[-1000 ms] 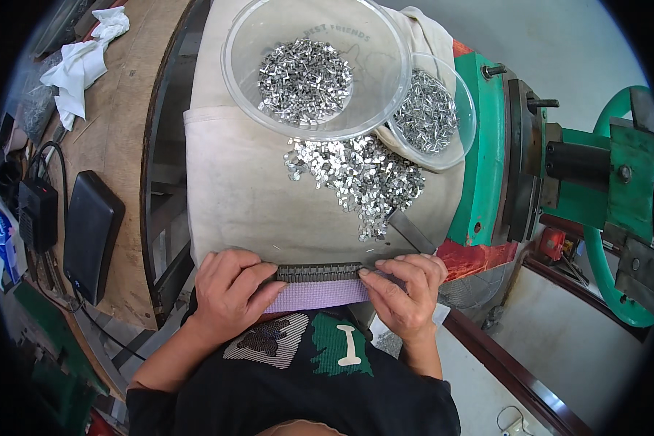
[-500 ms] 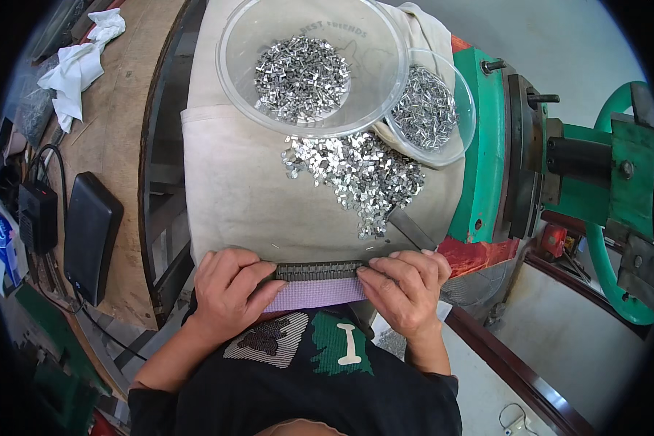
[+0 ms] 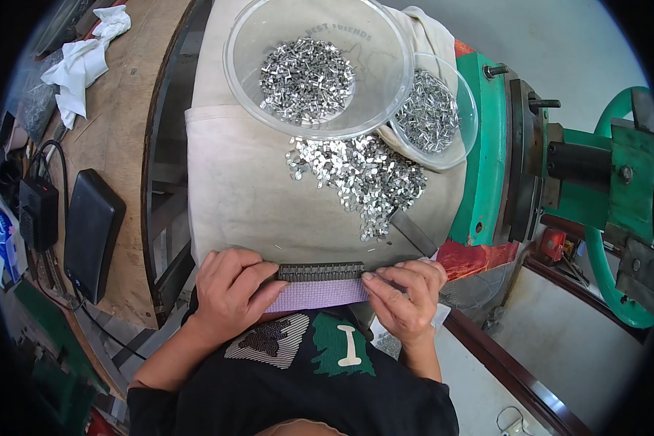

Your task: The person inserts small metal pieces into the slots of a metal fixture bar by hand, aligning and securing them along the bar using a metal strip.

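Observation:
A dark slotted metal bar (image 3: 320,272) lies across the near edge of the cloth-covered surface, with a lilac woven strip (image 3: 318,296) along its near side. My left hand (image 3: 232,289) grips the bar's left end between thumb and curled fingers. At the other end, my right hand (image 3: 405,292) has its thumb and fingertips pinched together against the bar's corner; whether anything small is between them is hidden. Beyond the bar spreads a loose pile of small shiny metal pieces (image 3: 374,182). A flat metal strip (image 3: 413,232) rests at the pile's near right edge.
A large clear plastic bowl (image 3: 240,94) and a smaller clear tub (image 3: 466,138), both holding metal pieces, stand at the back. Green machinery (image 3: 479,145) borders the right side. On the left, a wooden table (image 3: 127,145) carries a black flat box (image 3: 94,236) and crumpled tissue (image 3: 80,69).
My right hand has shifted slightly and its fingers have drawn back toward the bar's right corner. The left hand keeps its hold. The whole view has moved a little.

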Demonstrator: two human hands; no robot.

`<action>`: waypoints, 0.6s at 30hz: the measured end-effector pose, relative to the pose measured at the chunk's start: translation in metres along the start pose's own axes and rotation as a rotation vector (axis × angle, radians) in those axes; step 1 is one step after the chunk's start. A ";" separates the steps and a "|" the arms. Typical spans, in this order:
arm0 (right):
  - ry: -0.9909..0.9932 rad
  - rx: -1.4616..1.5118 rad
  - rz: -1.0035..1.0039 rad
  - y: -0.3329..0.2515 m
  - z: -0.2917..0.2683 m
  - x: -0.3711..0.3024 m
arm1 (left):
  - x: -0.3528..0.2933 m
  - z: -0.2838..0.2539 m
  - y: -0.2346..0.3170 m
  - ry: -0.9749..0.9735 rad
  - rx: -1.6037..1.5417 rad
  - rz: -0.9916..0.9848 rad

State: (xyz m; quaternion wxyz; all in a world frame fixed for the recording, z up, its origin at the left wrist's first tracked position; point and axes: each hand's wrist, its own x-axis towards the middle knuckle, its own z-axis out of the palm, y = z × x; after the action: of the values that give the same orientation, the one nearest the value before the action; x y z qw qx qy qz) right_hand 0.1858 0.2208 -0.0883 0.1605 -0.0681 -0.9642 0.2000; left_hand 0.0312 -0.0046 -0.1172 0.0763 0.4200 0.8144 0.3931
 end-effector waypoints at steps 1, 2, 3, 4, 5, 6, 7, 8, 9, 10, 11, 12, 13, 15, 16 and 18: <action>-0.024 -0.003 -0.003 -0.001 0.001 0.001 | 0.000 0.000 0.000 0.001 0.001 0.001; -0.048 -0.007 -0.006 -0.001 0.001 0.001 | -0.001 0.000 0.000 -0.001 0.003 0.000; -0.047 -0.008 -0.006 -0.001 0.001 0.001 | -0.001 0.000 0.000 -0.002 0.004 0.000; -0.050 -0.014 -0.004 -0.001 0.000 0.001 | -0.001 0.000 0.000 -0.001 0.004 0.001; -0.053 -0.020 -0.002 -0.001 0.000 0.001 | -0.001 0.001 0.000 -0.002 0.006 -0.001; -0.052 -0.021 -0.002 -0.001 0.000 0.001 | -0.001 0.001 0.000 -0.002 0.007 -0.002; -0.032 -0.011 0.004 0.000 0.000 -0.001 | -0.001 0.000 0.000 -0.002 0.007 -0.001; -0.012 -0.001 0.009 0.000 0.000 -0.002 | 0.000 0.000 0.000 0.000 0.002 0.000; -0.012 0.000 0.009 0.000 0.000 -0.003 | 0.000 0.000 0.000 0.001 -0.003 0.002; -0.004 0.002 0.017 0.000 -0.001 -0.003 | 0.000 0.000 0.000 0.002 -0.002 0.002; 0.003 0.005 0.025 0.000 -0.002 -0.003 | 0.000 0.000 0.000 0.003 0.000 0.001; 0.003 0.004 0.026 0.000 0.000 -0.003 | 0.000 0.001 0.000 0.004 0.002 0.000; -0.013 0.005 0.016 -0.001 0.002 -0.002 | 0.000 0.000 0.000 0.003 0.002 0.001; -0.028 0.007 0.006 -0.002 0.003 0.000 | 0.000 -0.001 0.000 0.000 0.002 0.002; -0.026 -0.002 0.010 -0.003 0.002 0.001 | 0.000 0.000 0.000 0.000 0.002 0.002; -0.024 -0.010 0.013 -0.002 0.000 0.002 | 0.000 0.000 0.000 -0.002 -0.010 0.003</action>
State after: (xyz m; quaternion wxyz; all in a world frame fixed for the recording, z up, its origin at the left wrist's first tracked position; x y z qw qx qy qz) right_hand 0.1835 0.2188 -0.0870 0.1472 -0.0729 -0.9665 0.1973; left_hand 0.0310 -0.0050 -0.1173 0.0786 0.4214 0.8117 0.3967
